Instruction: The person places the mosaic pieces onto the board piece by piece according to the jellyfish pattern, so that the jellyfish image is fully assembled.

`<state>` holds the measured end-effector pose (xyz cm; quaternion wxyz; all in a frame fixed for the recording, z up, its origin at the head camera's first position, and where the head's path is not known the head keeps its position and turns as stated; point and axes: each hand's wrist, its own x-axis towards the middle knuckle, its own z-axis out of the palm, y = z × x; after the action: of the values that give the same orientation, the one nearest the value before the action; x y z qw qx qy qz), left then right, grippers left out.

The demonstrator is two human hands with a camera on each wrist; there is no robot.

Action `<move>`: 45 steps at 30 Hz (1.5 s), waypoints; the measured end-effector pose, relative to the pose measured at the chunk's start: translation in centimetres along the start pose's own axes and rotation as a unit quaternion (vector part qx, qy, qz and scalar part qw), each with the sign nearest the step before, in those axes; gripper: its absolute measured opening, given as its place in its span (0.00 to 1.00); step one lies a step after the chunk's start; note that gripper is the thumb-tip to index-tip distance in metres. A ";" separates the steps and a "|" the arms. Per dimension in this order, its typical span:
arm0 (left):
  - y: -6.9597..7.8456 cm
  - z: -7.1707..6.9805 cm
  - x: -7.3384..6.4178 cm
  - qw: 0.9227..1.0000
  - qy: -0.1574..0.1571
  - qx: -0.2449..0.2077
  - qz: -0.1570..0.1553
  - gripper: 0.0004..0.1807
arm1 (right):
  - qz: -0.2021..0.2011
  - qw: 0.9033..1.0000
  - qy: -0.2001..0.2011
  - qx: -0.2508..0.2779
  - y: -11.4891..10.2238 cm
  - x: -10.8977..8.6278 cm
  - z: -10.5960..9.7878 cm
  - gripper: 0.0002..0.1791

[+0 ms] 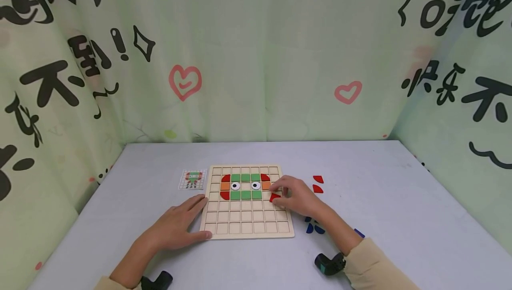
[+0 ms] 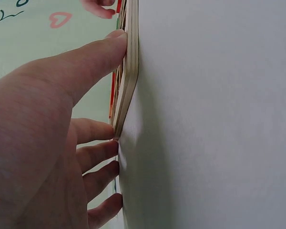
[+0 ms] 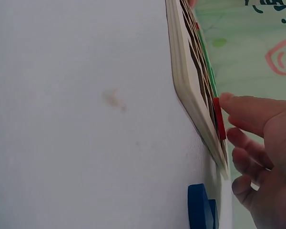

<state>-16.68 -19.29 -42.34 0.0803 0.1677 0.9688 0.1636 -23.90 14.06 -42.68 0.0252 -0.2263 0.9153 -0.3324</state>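
A wooden grid board [image 1: 252, 232] lies on the table, with green, red and orange tiles and two eye tiles set in its upper rows. My left hand [image 1: 180, 225] steadies it, thumb at the near left corner and extended fingers along the left edge. In the left wrist view the thumb [image 2: 117, 40] rests at the board's rim. Over the board's right side, my right hand [image 1: 298, 195] pinches a red curved tile [image 1: 274, 197] between thumb and finger. That red tile [image 3: 219, 118] stands close over the grid in the right wrist view, thumb tip on its end.
Left of the board lies a small pattern card [image 1: 193, 179] with a robot-like figure. Two loose red tiles [image 1: 318, 188] sit to the right. Several blue tiles [image 1: 319, 229] are near the right forearm, partly hidden by it. A printed curtain [image 1: 264, 58] surrounds the table.
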 end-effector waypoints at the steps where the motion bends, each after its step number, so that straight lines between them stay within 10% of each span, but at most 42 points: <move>1: 0.0 0.0 0.0 1.000 0.000 0.001 0.000 0.51 | 0.009 1.000 0.005 -0.007 -0.1 0.1 0.1 0.14; 15: 0.0 0.1 0.1 1.000 0.001 0.001 0.004 0.50 | 0.017 0.999 -0.037 -0.009 -0.7 0.2 0.3 0.12; 45: -0.1 -0.1 -0.2 1.000 -0.002 -0.004 0.007 0.51 | 0.030 0.999 0.004 -0.011 -0.6 0.3 0.3 0.10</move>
<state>-16.57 -19.42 -42.30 0.0814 0.1746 0.9667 0.1682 -23.92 13.35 -42.50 0.0293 -0.1975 0.9255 -0.3218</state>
